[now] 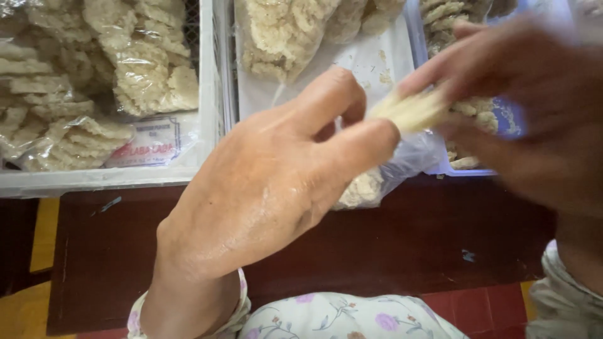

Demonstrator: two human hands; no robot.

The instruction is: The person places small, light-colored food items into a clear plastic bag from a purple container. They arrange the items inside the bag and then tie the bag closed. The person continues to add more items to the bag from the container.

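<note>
At centre frame, the left hand [276, 182] is reaching away from the body, back of the hand upward, thumb and forefinger pinching the near edge of a pale, lacy cracker [411, 110] while also gripping the mouth of a clear plastic bag [402, 166]. Opposite it, on the right, the right hand [534, 113] is appearing heavily blurred; its fingers are closing on the far side of the same cracker, so the piece is being held between both hands, above the bag's opening. Inside the bag, hanging just below the left fingers, more crackers [361, 188] are showing through the film. Beneath the hands, a dark brown counter [389, 245] is running across the near part of the scene. Farther off, on the left, a white plastic crate [113, 179] is sitting on the counter, holding sealed packs of crackers [94, 81] with a paper label visible. Just right of it, a second white tray [370, 63] is carrying another filled bag. At far right, partly behind the right hand, a blue-rimmed tray [509, 122] is holding loose crackers. Nearest the viewer, floral-print sleeves [339, 320] are lying along the lower edge, over a red tiled floor [483, 307].
</note>
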